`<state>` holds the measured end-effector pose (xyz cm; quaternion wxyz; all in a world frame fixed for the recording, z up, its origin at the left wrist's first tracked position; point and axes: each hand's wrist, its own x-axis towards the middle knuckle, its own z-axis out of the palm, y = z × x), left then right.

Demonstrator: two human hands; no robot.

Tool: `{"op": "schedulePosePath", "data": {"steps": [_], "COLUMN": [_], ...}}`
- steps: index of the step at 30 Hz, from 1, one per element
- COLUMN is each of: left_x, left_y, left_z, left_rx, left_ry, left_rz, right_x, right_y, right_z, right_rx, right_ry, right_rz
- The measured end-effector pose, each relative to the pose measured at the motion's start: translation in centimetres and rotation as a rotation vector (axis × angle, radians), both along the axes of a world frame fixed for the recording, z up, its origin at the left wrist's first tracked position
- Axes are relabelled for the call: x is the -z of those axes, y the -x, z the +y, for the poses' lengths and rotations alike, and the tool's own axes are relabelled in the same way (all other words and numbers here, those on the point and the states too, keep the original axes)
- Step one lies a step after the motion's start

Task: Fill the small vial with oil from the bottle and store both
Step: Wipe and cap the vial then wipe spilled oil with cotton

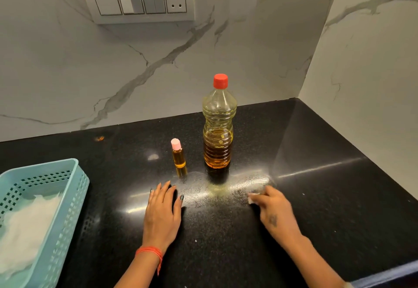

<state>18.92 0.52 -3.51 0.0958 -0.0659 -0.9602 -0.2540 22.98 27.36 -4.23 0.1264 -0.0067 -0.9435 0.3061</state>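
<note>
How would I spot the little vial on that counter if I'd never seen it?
Start at the black counter under the marble wall, and find the tall oil bottle with the red cap. Just to its left stands the vial, upright, apart from the bottle and beyond the left hand. It is much shorter, slim, holds amber oil and wears a pink cap.

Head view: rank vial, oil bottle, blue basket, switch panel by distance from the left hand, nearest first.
From the left hand, flat on the counter:
1. Vial, pink cap, just beyond the fingertips.
2. Oil bottle, red cap, beyond and to the right.
3. Blue basket, at the counter's left edge.
4. Switch panel, up on the wall.
</note>
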Motion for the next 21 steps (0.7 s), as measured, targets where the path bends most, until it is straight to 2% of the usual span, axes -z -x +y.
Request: {"op": "schedulePosePath", "data": {"steps": [2, 4, 8, 10, 14, 16, 18, 21], "left_x": [0.1, 0.1, 0.1, 0.0, 0.0, 0.0, 0.0, 0.1], "left_y": [0.0, 0.1, 0.0, 0.0, -0.1, 0.0, 0.0, 0.0], "left_z": [0.0, 0.0, 0.0, 0.0, -0.1, 0.0, 0.1, 0.0], "left_rx": [0.011, 0.014, 0.014, 0.011, 0.015, 0.023, 0.030, 0.023], "left_ry": [0.010, 0.013, 0.012, 0.009, 0.020, 0.021, 0.017, 0.015], "left_rz": [-0.001, -0.003, -0.008, -0.007, -0.006, -0.012, -0.012, -0.006], "right_x": [-0.1, -0.7, -0.9, -0.9, -0.6, -1.0, -1.6, -1.4], "right_y": [1.3, 2.7, 1.2, -0.6, 0.2, 1.5, 1.8, -0.1], "right_z": [1.5, 0.9, -2.7, -2.0, 2.1, 1.8, -0.6, -4.0], "right_rx": [0.168, 0.203, -0.036, -0.083, 0.168, 0.210, 0.130, -0.122], "right_ry": [-0.035, -0.063, -0.070, -0.036, -0.058, -0.068, -0.044, -0.016], "right_rz": [-0.006, 0.017, 0.026, 0.003, 0.031, 0.019, 0.012, -0.002]}}
